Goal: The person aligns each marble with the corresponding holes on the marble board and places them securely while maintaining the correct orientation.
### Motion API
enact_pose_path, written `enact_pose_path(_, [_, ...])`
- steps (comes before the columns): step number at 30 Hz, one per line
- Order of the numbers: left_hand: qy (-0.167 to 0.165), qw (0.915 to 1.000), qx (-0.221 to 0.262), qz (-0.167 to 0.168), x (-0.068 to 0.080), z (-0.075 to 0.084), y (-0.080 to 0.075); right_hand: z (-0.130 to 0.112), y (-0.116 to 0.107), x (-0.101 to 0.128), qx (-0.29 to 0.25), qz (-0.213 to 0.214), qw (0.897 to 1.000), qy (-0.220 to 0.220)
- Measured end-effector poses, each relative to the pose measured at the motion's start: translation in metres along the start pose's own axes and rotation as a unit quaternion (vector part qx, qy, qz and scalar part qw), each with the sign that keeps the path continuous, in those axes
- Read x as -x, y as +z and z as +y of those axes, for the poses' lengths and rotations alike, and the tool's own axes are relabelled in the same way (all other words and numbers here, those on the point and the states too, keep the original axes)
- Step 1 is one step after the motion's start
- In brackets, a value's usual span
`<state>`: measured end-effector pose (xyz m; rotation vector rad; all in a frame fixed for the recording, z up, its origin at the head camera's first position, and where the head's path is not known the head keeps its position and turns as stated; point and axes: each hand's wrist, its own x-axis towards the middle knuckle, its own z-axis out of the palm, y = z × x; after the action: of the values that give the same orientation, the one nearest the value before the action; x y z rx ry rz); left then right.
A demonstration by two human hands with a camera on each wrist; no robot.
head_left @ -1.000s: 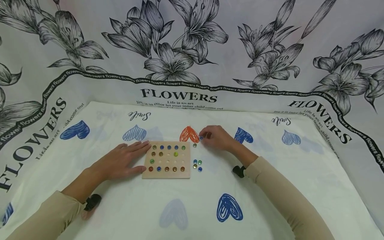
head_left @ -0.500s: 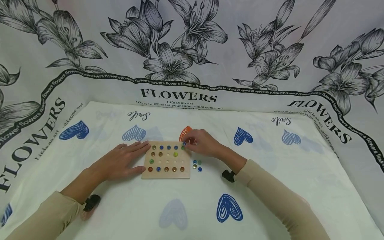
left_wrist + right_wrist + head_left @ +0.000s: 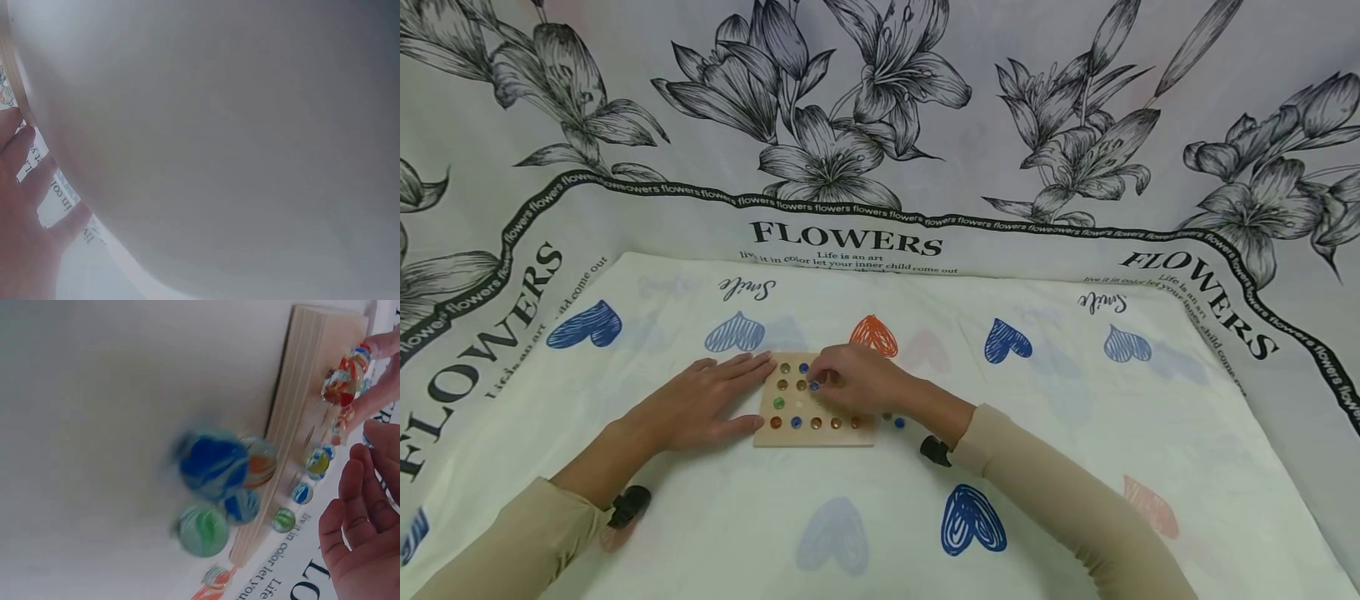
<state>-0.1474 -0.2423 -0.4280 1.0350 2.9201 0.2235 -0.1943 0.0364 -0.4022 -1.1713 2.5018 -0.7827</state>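
A wooden board (image 3: pixel 790 437) with rows of small hollows lies in the middle of the head view, and several glass marbles sit in it. My left hand (image 3: pixel 700 406) rests flat along the board's left edge, fingers straight and spread. Over the board, my right hand (image 3: pixel 863 379) pinches a blue marble (image 3: pixel 815 386) between thumb and fingertips, at the second row from the back. That hand hides the right part of the board. In the left wrist view only the fingers of my left hand (image 3: pixel 31 194) and a sliver of the board (image 3: pixel 12 69) show.
Loose marbles lie on the white cloth just right of the board, including a large-looking blue marble (image 3: pixel 214 464), a green marble (image 3: pixel 204 530) and an orange-swirled marble (image 3: pixel 261 462). The cloth (image 3: pixel 715 533) has printed hearts and lettering.
My right hand has moved left with the blue marble, from the cloth beyond the board's back right corner to above the board's middle. My left hand has stayed in place.
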Motion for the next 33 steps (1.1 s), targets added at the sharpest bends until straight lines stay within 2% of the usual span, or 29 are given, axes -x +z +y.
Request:
enact_pose_path(17, [-0.003,1.0000,0.003,-0.001,0.000,-0.002,0.002,-0.014,0.013,-0.010,0.052,-0.039,0.998,-0.004])
enact_pose_path(26, [-0.008,0.9999,0.007,-0.005,0.001,0.000,0.000,-0.016,0.018,-0.012,0.084,-0.034,0.996,-0.028])
enact_pose_path(33, [-0.006,1.0000,0.006,-0.005,0.001,0.000,0.000,-0.014,0.017,-0.011,0.078,-0.028,0.996,-0.023])
